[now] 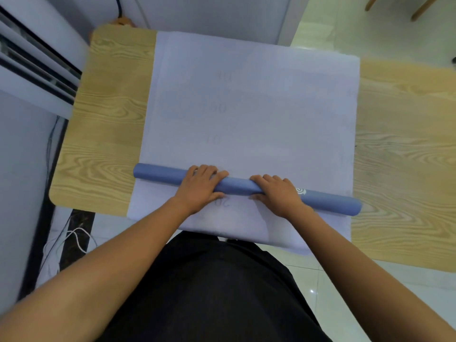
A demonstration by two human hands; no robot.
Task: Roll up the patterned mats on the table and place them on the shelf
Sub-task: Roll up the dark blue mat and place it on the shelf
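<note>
A pale lilac mat (256,104) with faint printed numbers lies flat across the wooden table (103,134). Its near part is wound into a tight blue roll (160,174) that runs from left to right across the mat. My left hand (201,187) presses down on the roll left of its middle, fingers curled over the top. My right hand (277,193) grips the roll right of its middle, beside a white swirl logo (301,191). A strip of another pale mat (237,220) shows under the roll, near the table's front edge.
A white appliance with dark vents (32,62) stands to the left of the table. Loose white cables (74,239) lie on the floor at the lower left. Wooden chair legs (419,8) show at the top right on the glossy tiled floor.
</note>
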